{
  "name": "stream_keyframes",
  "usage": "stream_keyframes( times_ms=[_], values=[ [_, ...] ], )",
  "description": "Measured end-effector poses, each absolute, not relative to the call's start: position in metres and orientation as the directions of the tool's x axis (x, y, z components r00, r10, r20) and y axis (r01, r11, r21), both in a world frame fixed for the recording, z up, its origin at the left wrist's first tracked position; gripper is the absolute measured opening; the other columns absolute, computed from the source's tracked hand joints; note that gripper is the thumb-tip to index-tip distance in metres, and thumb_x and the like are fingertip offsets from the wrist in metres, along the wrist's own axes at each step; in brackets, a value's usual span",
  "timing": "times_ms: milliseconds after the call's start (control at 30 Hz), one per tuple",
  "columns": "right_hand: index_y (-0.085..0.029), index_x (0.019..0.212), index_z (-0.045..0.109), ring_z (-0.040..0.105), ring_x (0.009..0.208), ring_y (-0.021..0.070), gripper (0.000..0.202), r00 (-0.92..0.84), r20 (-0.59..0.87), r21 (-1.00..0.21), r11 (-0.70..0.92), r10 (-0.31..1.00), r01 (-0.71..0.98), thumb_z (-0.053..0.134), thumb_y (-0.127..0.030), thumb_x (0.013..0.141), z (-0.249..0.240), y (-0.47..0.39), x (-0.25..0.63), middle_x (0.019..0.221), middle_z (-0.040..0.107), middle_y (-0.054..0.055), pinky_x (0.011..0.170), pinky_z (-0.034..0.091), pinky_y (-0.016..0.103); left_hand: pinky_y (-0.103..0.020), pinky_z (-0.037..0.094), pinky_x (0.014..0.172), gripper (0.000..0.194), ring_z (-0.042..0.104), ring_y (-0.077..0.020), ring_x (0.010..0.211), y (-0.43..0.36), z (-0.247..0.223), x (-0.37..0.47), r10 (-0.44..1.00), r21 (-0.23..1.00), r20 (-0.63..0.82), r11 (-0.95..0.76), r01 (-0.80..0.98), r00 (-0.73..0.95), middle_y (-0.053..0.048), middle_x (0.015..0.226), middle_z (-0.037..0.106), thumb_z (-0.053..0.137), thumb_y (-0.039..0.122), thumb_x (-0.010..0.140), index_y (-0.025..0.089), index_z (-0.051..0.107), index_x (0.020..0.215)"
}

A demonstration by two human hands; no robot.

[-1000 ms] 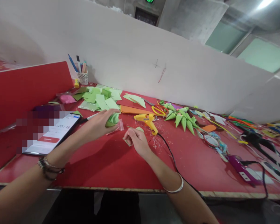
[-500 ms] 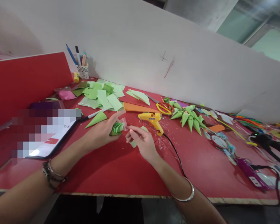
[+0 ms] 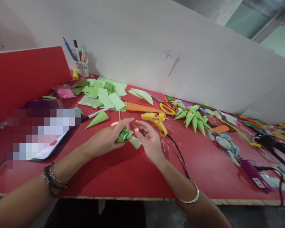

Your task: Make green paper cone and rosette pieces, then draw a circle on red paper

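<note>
My left hand is wrapped round a bundle of curled green paper, its layered edges facing right. A pink piece and a thin stick show just above that hand. Close on the right, my right hand pinches a small pink item between thumb and fingers, near the bundle's edge. Beyond the right hand lies a yellow glue gun with a black cord. A green paper cone rests beyond my left hand. One pale green piece lies on the table between the hands.
Green paper pieces and orange strips lie at the back. Scissors sit beside a cluster of green cones. A phone is at the left, a pen cup behind, and a purple power strip at the right.
The fingers of my right hand have drawn slightly right and now show a pink item at their tips. My left hand and the green bundle have shifted a little right and down.
</note>
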State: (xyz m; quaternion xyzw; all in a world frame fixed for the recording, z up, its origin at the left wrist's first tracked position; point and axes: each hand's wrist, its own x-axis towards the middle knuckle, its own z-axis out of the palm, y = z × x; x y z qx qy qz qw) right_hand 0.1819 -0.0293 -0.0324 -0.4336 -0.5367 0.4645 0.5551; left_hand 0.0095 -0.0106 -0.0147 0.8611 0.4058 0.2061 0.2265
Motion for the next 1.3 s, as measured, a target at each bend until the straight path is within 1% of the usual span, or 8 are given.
stream_keyframes(
  times_ms=[133,267,367,500,633,900,1133,1300],
  values=[
    [-0.023,0.084,0.064,0.060,0.081,0.0122,0.012,-0.027,0.216,-0.974,0.214,0.976,-0.070,0.061,-0.022,0.073,-0.0332,-0.0290,0.1829,0.085,0.064,-0.001,0.076,0.049,0.026,-0.019,0.045,0.063,0.061,0.061,-0.0160,0.087,-0.0112,-0.0140,0.0100,0.781,0.523,0.224,-0.601,0.604,0.583,-0.005,0.113,0.057,0.048,0.024,0.079,0.025,0.021,0.134],
    [-0.023,0.089,0.067,0.059,0.087,0.0129,0.017,-0.050,0.268,-0.961,0.263,0.962,-0.086,0.062,-0.020,0.073,-0.0311,-0.0294,0.1833,0.090,0.063,0.000,0.081,0.048,0.028,-0.019,0.045,0.062,0.059,0.061,-0.0158,0.088,-0.0107,-0.0147,0.0105,0.784,0.501,0.237,-0.605,0.619,0.574,-0.007,0.117,0.056,0.048,0.026,0.080,0.024,0.022,0.133],
    [-0.024,0.090,0.068,0.059,0.090,0.0137,0.016,-0.046,0.283,-0.957,0.279,0.958,-0.079,0.060,-0.022,0.075,-0.0287,-0.0305,0.1832,0.093,0.063,0.001,0.082,0.049,0.029,-0.019,0.044,0.059,0.059,0.062,-0.0155,0.082,-0.0102,-0.0161,0.0106,0.795,0.490,0.233,-0.593,0.638,0.560,-0.007,0.112,0.058,0.047,0.028,0.080,0.022,0.022,0.134],
    [-0.025,0.089,0.068,0.060,0.091,0.0144,0.015,-0.047,0.287,-0.957,0.284,0.957,-0.058,0.059,-0.024,0.077,-0.0289,-0.0314,0.1827,0.095,0.064,0.002,0.081,0.050,0.030,-0.018,0.043,0.056,0.060,0.063,-0.0158,0.080,-0.0103,-0.0169,0.0106,0.801,0.463,0.246,-0.592,0.659,0.546,-0.007,0.106,0.061,0.048,0.027,0.080,0.022,0.022,0.134],
    [-0.025,0.090,0.066,0.061,0.086,0.0133,0.015,-0.025,0.270,-0.960,0.267,0.963,-0.081,0.062,-0.023,0.075,-0.0310,-0.0311,0.1817,0.090,0.066,0.000,0.079,0.051,0.029,-0.018,0.040,0.051,0.060,0.064,-0.0161,0.073,-0.0109,-0.0153,0.0115,0.801,0.426,0.227,-0.593,0.683,0.553,-0.007,0.098,0.063,0.048,0.028,0.079,0.021,0.023,0.133],
    [-0.023,0.083,0.066,0.060,0.083,0.0129,0.010,-0.056,0.340,-0.940,0.338,0.939,-0.038,0.061,-0.020,0.075,-0.0311,-0.0307,0.1827,0.086,0.064,0.001,0.075,0.051,0.027,-0.018,0.036,0.045,0.059,0.063,-0.0154,0.063,-0.0123,-0.0126,0.0123,0.809,0.390,0.192,-0.583,0.713,0.556,-0.004,0.088,0.065,0.046,0.028,0.079,0.022,0.025,0.133],
    [-0.026,0.084,0.068,0.059,0.087,0.0135,0.013,-0.077,0.369,-0.929,0.370,0.926,0.000,0.061,-0.020,0.075,-0.0320,-0.0306,0.1832,0.089,0.063,0.001,0.076,0.050,0.028,-0.019,0.038,0.050,0.058,0.063,-0.0164,0.070,-0.0117,-0.0151,0.0116,0.778,0.371,0.218,-0.624,0.687,0.589,-0.006,0.094,0.065,0.045,0.024,0.078,0.020,0.026,0.132],
    [-0.025,0.083,0.068,0.058,0.089,0.0147,0.012,-0.101,0.404,-0.911,0.410,0.909,0.045,0.061,-0.020,0.075,-0.0325,-0.0306,0.1834,0.087,0.063,0.002,0.078,0.049,0.030,-0.019,0.039,0.051,0.058,0.062,-0.0163,0.071,-0.0113,-0.0163,0.0115,0.767,0.363,0.227,-0.638,0.679,0.600,-0.005,0.090,0.065,0.044,0.021,0.076,0.019,0.027,0.131]
  ],
)
